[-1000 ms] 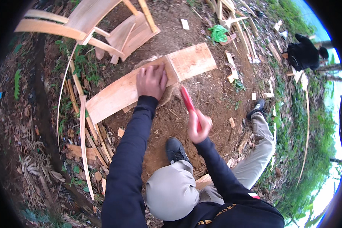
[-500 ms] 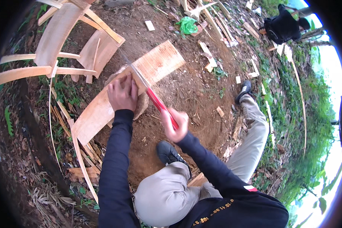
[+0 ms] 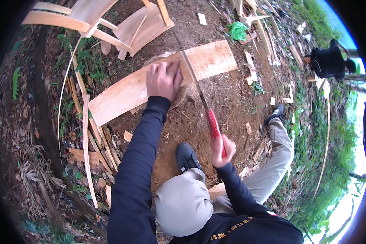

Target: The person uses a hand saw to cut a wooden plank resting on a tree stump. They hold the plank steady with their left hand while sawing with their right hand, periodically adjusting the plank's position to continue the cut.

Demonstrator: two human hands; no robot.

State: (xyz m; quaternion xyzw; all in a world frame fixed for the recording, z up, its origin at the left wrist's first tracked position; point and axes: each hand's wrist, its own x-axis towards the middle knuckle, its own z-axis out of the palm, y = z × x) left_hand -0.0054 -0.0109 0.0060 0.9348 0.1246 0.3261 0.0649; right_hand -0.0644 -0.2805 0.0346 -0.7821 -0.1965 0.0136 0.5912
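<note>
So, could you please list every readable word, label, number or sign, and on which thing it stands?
Dark sweatshirt: a row of small yellow characters, partly blurred; not copied out here.
Red-and-white sleeve patch: too small to read any text.
Saw handle and wooden board: no readable lettering.

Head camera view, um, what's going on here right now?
A person's right grip holds a red-handled saw, its blade lying across a pale wooden board. The left grip rests on the board, just left of the blade. How deep any cut goes can't be told. Another person in dark clothing is at upper right.
</note>
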